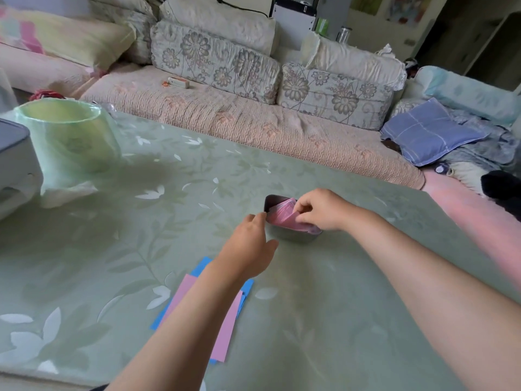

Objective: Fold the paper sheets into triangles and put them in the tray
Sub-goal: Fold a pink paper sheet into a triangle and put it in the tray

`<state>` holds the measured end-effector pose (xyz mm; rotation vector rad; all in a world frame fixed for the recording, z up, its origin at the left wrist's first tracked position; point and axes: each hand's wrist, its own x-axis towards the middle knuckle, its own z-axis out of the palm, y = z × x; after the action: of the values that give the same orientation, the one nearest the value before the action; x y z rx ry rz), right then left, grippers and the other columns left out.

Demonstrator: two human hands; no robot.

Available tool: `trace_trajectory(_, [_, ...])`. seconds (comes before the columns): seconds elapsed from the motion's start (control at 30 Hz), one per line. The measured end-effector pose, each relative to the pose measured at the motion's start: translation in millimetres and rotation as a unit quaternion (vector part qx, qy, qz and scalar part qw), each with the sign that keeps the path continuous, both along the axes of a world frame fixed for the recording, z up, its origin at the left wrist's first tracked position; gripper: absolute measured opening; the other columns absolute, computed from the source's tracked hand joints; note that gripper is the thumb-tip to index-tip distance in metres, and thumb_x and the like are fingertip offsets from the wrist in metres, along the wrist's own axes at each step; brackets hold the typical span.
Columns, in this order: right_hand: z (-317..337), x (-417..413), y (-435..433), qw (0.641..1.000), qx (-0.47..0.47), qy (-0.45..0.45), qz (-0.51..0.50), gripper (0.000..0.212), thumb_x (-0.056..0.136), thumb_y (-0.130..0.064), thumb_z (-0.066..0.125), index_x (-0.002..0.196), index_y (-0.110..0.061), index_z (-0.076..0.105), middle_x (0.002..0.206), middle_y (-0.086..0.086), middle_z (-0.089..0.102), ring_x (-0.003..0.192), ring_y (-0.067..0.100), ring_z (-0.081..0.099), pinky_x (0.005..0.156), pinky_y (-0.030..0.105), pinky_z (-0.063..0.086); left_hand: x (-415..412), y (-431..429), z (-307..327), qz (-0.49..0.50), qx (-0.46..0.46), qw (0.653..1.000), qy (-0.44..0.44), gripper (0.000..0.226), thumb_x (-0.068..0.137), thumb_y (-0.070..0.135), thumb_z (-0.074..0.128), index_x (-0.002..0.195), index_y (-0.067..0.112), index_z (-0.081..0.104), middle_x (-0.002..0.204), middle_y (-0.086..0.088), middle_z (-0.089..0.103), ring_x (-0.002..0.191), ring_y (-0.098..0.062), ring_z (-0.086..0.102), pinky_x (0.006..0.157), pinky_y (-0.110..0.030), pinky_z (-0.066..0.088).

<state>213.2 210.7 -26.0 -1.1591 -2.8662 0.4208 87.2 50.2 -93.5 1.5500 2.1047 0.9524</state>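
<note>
So the right grip point(318, 210) is pinching a folded pink paper point(282, 217) that's sitting in the small dark tray point(293, 239), just right of the frame's centre. Left grip point(248, 244) is released, fingers loose, right up against the tray's left rim; can't tell if it actually touches. The pink and blue sheets point(180, 294) lie stacked on the green surface point(338, 320) at lower centre, partly under the left forearm. Green bin point(67, 136) upper left.

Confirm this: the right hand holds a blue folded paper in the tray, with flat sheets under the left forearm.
Wrong on colour. In the head view the right hand holds a pink folded paper in the tray, with flat sheets under the left forearm.
</note>
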Motion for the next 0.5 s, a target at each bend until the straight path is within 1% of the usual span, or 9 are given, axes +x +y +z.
trace_trajectory(0.07, [0,-4,3,0.999,-0.001,-0.044,0.014,0.002,0.081,-0.016,0.074,0.079,-0.016,0.074,0.071,-0.002,0.073,0.062,0.013,0.064,0.062,0.023,0.049,2,1,-2,-0.005,-0.01,1.0,0.003,0.06,0.096,0.033,0.057,0.146,0.01,0.033,0.142,-0.01,0.043,0.13,-0.026,0.043,0.099,-0.031,0.036])
trace_trajectory(0.1, [0,-6,3,0.998,-0.003,-0.065,0.019,0.002,0.081,-0.017,0.074,0.079,-0.016,0.074,0.072,0.0,0.073,0.061,0.014,0.063,0.062,0.023,0.05,3,2,-3,-0.006,-0.012,1.0,0.005,0.06,0.096,0.034,0.056,0.145,0.01,0.032,0.142,-0.009,0.042,0.13,-0.026,0.043,0.099,-0.032,0.037])
trace_trajectory(0.17, [0,-10,5,0.995,-0.022,-0.091,0.02,0.012,0.083,-0.016,0.073,0.072,-0.02,0.071,0.061,-0.007,0.069,0.052,0.006,0.058,0.058,0.023,0.049,3,3,-3,-0.008,-0.015,1.0,0.01,0.061,0.096,0.035,0.056,0.145,0.01,0.032,0.141,-0.009,0.042,0.129,-0.026,0.043,0.098,-0.033,0.038])
trace_trajectory(0.23, [-2,-14,4,0.994,-0.038,-0.102,0.02,0.022,0.085,-0.014,0.072,0.066,-0.024,0.066,0.052,-0.013,0.063,0.045,-0.001,0.054,0.054,0.019,0.044,3,4,-2,-0.011,-0.014,1.0,0.012,0.06,0.096,0.035,0.056,0.144,0.009,0.033,0.139,-0.01,0.043,0.127,-0.027,0.045,0.097,-0.033,0.038])
trace_trajectory(0.27, [-4,-16,4,0.993,-0.032,-0.11,0.021,0.02,0.086,-0.015,0.071,0.068,-0.024,0.066,0.054,-0.013,0.063,0.046,-0.003,0.053,0.053,0.019,0.043,3,4,-2,-0.012,-0.013,1.0,0.014,0.059,0.096,0.034,0.056,0.143,0.009,0.033,0.137,-0.01,0.044,0.125,-0.027,0.046,0.096,-0.032,0.038])
trace_trajectory(0.33, [-6,-19,3,0.991,-0.001,-0.131,0.03,0.011,0.087,-0.02,0.07,0.076,-0.019,0.069,0.065,-0.01,0.063,0.059,0.003,0.054,0.055,0.02,0.041,3,3,-2,-0.014,-0.011,1.0,0.018,0.057,0.095,0.034,0.056,0.142,0.009,0.035,0.134,-0.01,0.045,0.122,-0.028,0.047,0.094,-0.032,0.039])
trace_trajectory(0.4, [-7,-19,2,0.987,0.024,-0.157,0.037,0.015,0.089,-0.021,0.067,0.075,-0.018,0.065,0.069,-0.007,0.058,0.066,0.011,0.051,0.054,0.022,0.037,3,3,-2,-0.015,-0.009,1.0,0.022,0.057,0.095,0.034,0.056,0.142,0.009,0.034,0.133,-0.01,0.045,0.121,-0.028,0.048,0.094,-0.032,0.039])
trace_trajectory(0.5, [-7,-19,5,0.978,0.032,-0.2,0.042,0.023,0.09,-0.019,0.063,0.069,-0.021,0.054,0.071,-0.007,0.053,0.072,0.017,0.049,0.055,0.025,0.034,3,3,-2,-0.016,-0.009,0.999,0.027,0.058,0.096,0.035,0.056,0.143,0.01,0.034,0.133,-0.009,0.045,0.121,-0.028,0.048,0.092,-0.032,0.04])
